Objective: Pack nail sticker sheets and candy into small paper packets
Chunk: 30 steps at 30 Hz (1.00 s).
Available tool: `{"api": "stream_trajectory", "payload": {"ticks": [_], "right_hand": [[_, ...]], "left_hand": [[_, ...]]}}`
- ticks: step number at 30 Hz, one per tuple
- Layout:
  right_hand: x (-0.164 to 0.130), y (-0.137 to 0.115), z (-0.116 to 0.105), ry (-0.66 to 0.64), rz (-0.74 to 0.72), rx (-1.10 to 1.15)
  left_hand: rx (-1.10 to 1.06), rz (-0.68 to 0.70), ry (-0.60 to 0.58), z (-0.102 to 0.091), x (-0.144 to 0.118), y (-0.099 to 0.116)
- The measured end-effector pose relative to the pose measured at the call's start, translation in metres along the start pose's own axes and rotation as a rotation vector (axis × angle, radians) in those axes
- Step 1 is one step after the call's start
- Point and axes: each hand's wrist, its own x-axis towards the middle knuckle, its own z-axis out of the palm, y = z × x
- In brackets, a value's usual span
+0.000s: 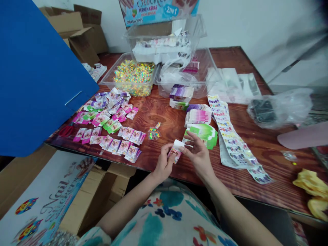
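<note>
Low in front of me, my left hand [164, 163] is closed on a small pink-and-white printed box [174, 156] with a white flap at its top. The thumb of my right hand [199, 155] touches that flap, while its other fingers are spread above. Just beyond the right hand lies a fanned stack of green flat boxes [205, 133], with pink flat boxes [197, 117] and purple ones [181, 91] behind it. Clear sachets of coloured candy [154, 132] lie left of my hands. Rows of small filled-looking boxes [124, 147] are farther left.
A clear tub of colourful candy [107, 79] stands at the back beside another clear tub [211, 68], with a third tub [201, 32] stacked above. Sticker strips [230, 136] trail to the right. A blue panel [38, 78] blocks the left. Yellow cloth [311, 184] lies far right.
</note>
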Motion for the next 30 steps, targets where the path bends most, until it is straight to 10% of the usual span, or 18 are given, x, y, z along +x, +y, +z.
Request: {"api": "stream_trajectory", "payload": {"ticks": [6,11,21,30], "right_hand": [[0.002,0.002,0.003,-0.265,0.626,0.455],[-0.003,-0.003,0.005,-0.316,0.727,0.549],[-0.010,-0.008,0.011,-0.333,0.638,0.400],[-0.021,-0.011,0.011,-0.244,0.008,-0.160]], "left_hand": [[-0.027,-0.014,-0.045,-0.003,-0.002,0.007],[0.149,-0.066,-0.006,-0.006,-0.001,0.014],[0.481,0.086,0.026,-0.006,0.002,0.027],[0.535,-0.124,0.173,0.002,0.003,0.028]]}}
